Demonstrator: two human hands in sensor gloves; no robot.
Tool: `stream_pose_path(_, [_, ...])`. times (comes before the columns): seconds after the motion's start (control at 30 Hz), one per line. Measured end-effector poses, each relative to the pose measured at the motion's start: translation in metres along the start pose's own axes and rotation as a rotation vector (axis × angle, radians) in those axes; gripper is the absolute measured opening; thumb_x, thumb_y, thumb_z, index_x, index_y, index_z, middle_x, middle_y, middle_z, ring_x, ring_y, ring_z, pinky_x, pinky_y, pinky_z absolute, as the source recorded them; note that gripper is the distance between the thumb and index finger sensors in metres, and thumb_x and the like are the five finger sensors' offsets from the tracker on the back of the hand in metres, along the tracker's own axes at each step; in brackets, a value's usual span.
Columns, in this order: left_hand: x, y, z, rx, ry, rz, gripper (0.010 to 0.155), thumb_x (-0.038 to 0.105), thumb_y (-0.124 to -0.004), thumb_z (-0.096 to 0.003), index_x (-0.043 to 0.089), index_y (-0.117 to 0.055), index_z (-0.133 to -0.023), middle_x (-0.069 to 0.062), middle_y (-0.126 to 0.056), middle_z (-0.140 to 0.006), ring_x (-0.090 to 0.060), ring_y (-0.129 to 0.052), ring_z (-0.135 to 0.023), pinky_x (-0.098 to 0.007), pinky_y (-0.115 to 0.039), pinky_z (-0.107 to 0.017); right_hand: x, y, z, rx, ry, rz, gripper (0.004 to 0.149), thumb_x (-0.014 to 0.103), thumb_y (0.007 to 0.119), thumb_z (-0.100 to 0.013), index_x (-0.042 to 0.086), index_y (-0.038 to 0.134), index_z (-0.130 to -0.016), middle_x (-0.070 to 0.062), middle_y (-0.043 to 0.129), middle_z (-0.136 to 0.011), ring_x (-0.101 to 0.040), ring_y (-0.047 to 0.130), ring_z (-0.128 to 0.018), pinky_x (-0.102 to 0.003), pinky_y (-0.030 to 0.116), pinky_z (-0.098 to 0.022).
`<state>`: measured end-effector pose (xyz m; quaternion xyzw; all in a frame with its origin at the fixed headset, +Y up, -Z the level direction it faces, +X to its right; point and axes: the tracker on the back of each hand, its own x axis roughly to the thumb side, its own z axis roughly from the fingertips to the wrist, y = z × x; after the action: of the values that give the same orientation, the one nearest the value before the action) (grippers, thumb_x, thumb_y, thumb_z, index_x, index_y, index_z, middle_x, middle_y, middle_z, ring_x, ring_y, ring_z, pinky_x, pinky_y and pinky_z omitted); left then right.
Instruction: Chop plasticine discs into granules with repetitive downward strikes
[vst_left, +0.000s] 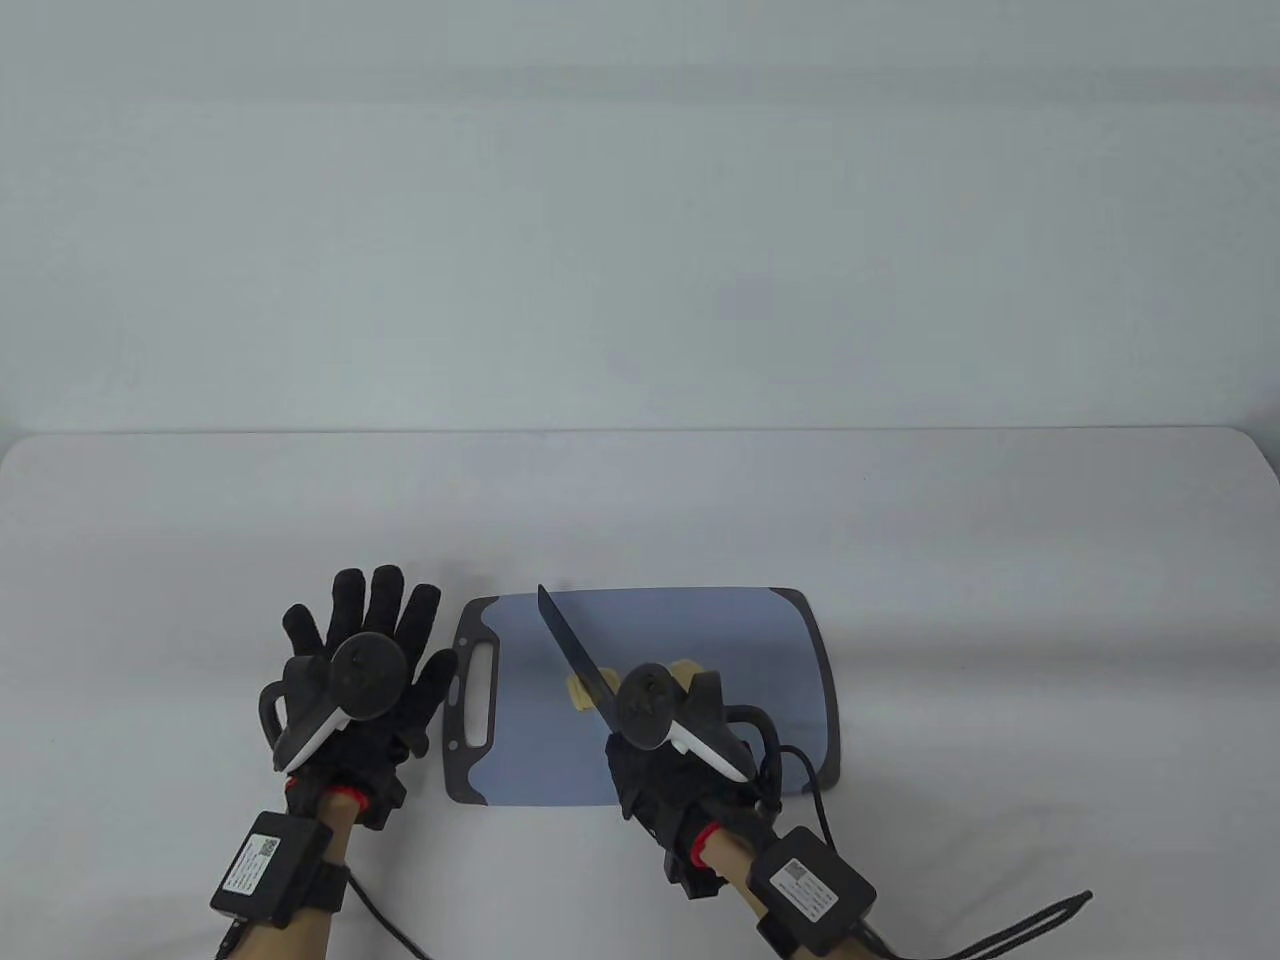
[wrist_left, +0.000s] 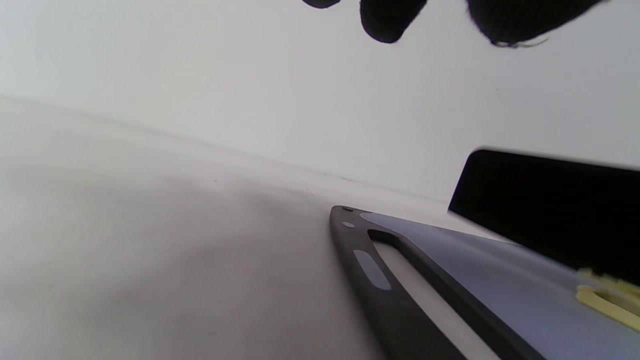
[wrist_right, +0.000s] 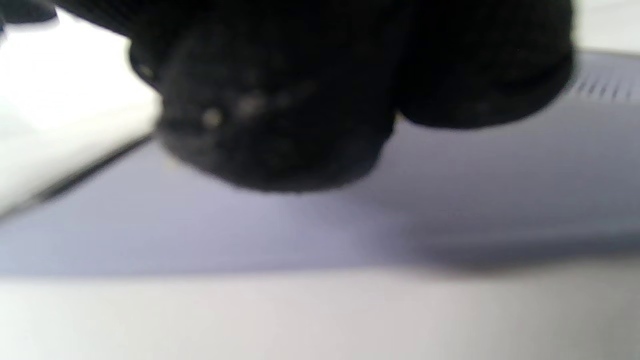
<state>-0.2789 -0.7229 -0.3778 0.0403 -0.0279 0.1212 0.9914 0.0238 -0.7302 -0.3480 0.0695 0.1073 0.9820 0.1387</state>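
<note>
A blue-grey cutting board (vst_left: 700, 620) with a dark rim lies on the table. Pale yellow plasticine pieces (vst_left: 581, 692) lie on it, partly hidden by the knife and my right hand; they also show in the left wrist view (wrist_left: 607, 300). My right hand (vst_left: 660, 745) grips the handle of a black-bladed knife (vst_left: 572, 640), blade pointing up-left over the plasticine. The blade shows in the left wrist view (wrist_left: 545, 205). My left hand (vst_left: 365, 660) lies flat with fingers spread on the table, left of the board's handle slot (vst_left: 480, 695), holding nothing.
The board's dark handle end (wrist_left: 380, 280) lies close to my left hand. The white table (vst_left: 1000, 560) stretches around the board, its far edge against a pale wall. Glove cables (vst_left: 1020, 925) trail at the bottom right.
</note>
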Motion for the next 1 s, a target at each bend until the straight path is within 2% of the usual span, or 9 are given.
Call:
stream_pose_path(0.03, [0.000, 0.000, 0.000, -0.003, 0.001, 0.002, 0.076, 0.075, -0.059, -0.0404, 0.050, -0.045, -0.110, 0.012, -0.028, -0.123, -0.028, -0.018, -0.122, -0.071, -0.012, -0.077, 0.001, -0.008, 0.001, -0.043, 0.006, 0.018, 0.053, 0.052, 0.069, -0.046, 0.030, 0.063, -0.094, 0.016, 0.098, -0.041, -0.004, 0.105, -0.011, -0.038, 0.094, -0.017])
stream_pose_path(0.1, [0.000, 0.000, 0.000, -0.006, 0.001, -0.001, 0.075, 0.075, -0.059, -0.0404, 0.050, -0.045, -0.110, 0.012, -0.028, -0.123, -0.028, -0.018, -0.122, -0.071, -0.012, -0.077, -0.001, -0.011, 0.001, -0.031, 0.024, 0.029, 0.053, 0.052, 0.068, -0.046, 0.031, 0.063, -0.094, 0.016, 0.098, -0.041, -0.004, 0.105, -0.011, -0.037, 0.094, -0.017])
stream_pose_path(0.3, [0.000, -0.001, -0.001, -0.006, -0.001, -0.006, 0.075, 0.075, -0.059, -0.0404, 0.050, -0.045, -0.110, 0.012, -0.028, -0.123, -0.028, -0.018, -0.121, -0.071, -0.012, -0.077, -0.004, 0.009, -0.007, 0.078, 0.066, 0.110, 0.053, 0.053, 0.068, -0.046, 0.032, 0.063, -0.094, 0.017, 0.097, -0.041, -0.003, 0.105, -0.011, -0.037, 0.094, -0.017])
stream_pose_path(0.5, [0.000, -0.001, -0.001, -0.006, -0.001, -0.004, 0.075, 0.075, -0.059, -0.0404, 0.050, -0.045, -0.110, 0.012, -0.028, -0.123, -0.028, -0.018, -0.122, -0.071, -0.012, -0.077, 0.004, 0.020, -0.009, 0.019, 0.069, 0.139, 0.052, 0.050, 0.067, -0.045, 0.030, 0.061, -0.094, 0.015, 0.096, -0.041, -0.006, 0.105, -0.011, -0.040, 0.093, -0.016])
stream_pose_path(0.67, [-0.003, 0.000, -0.001, -0.006, 0.011, 0.017, 0.075, 0.075, -0.059, -0.0404, 0.050, -0.045, -0.110, 0.012, -0.028, -0.123, -0.028, -0.018, -0.121, -0.071, -0.012, -0.076, 0.000, 0.007, -0.002, 0.111, 0.097, 0.119, 0.052, 0.051, 0.068, -0.046, 0.031, 0.062, -0.094, 0.014, 0.097, -0.041, -0.007, 0.105, -0.011, -0.040, 0.093, -0.016])
stream_pose_path(0.8, [-0.002, -0.001, -0.001, -0.007, 0.005, 0.011, 0.076, 0.075, -0.059, -0.0405, 0.050, -0.045, -0.110, 0.012, -0.028, -0.123, -0.028, -0.018, -0.121, -0.071, -0.012, -0.076, -0.002, 0.022, -0.010, -0.003, 0.050, 0.098, 0.052, 0.051, 0.067, -0.045, 0.032, 0.062, -0.093, 0.015, 0.097, -0.041, -0.007, 0.105, -0.012, -0.040, 0.093, -0.017])
stream_pose_path(0.87, [-0.001, -0.001, -0.001, -0.007, 0.003, 0.006, 0.076, 0.075, -0.059, -0.0404, 0.050, -0.045, -0.110, 0.012, -0.028, -0.123, -0.028, -0.019, -0.121, -0.071, -0.012, -0.077, -0.003, 0.016, -0.012, 0.022, 0.046, 0.084, 0.052, 0.052, 0.067, -0.045, 0.032, 0.063, -0.093, 0.016, 0.097, -0.041, -0.005, 0.105, -0.012, -0.039, 0.094, -0.018])
stream_pose_path(0.93, [-0.001, -0.001, -0.001, -0.008, 0.003, 0.005, 0.076, 0.075, -0.059, -0.0404, 0.050, -0.045, -0.110, 0.012, -0.028, -0.123, -0.028, -0.018, -0.121, -0.071, -0.012, -0.076, -0.008, 0.008, -0.011, 0.059, 0.041, -0.007, 0.053, 0.052, 0.067, -0.046, 0.030, 0.063, -0.094, 0.016, 0.098, -0.042, -0.004, 0.105, -0.012, -0.038, 0.094, -0.018])
stream_pose_path(1.0, [-0.002, -0.002, -0.001, -0.010, 0.007, 0.006, 0.076, 0.075, -0.059, -0.0404, 0.049, -0.045, -0.110, 0.012, -0.028, -0.123, -0.028, -0.018, -0.121, -0.071, -0.012, -0.076, -0.009, -0.004, -0.006, -0.016, 0.043, -0.014, 0.053, 0.052, 0.067, -0.046, 0.030, 0.062, -0.094, 0.016, 0.098, -0.041, -0.004, 0.105, -0.011, -0.038, 0.094, -0.017])
